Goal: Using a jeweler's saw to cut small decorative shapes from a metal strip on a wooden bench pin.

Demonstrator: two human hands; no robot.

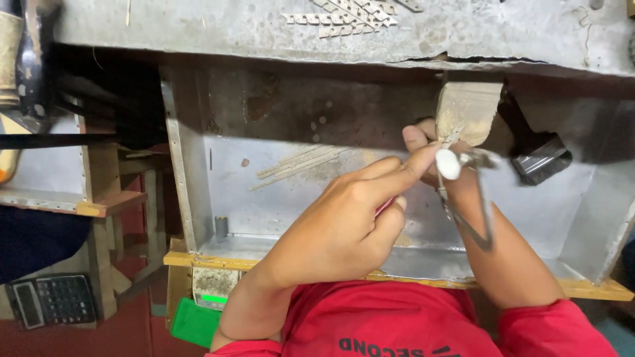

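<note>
Both hands worked at the wooden peg, 1 o'clock: left hand pinched a tool w/ white tip, right hand gripped a metal strip (sawing or filing step, seemingly); next needs steady strokes.

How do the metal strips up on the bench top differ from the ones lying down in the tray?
The strips on the bench top are notched along their edges and heaped crosswise; the strips in the tray look plain, thinner and longer, lying nearly parallel. The top ones sit far from the hands; the tray ones lie nearer the left hand. Both are pale metal.
</note>
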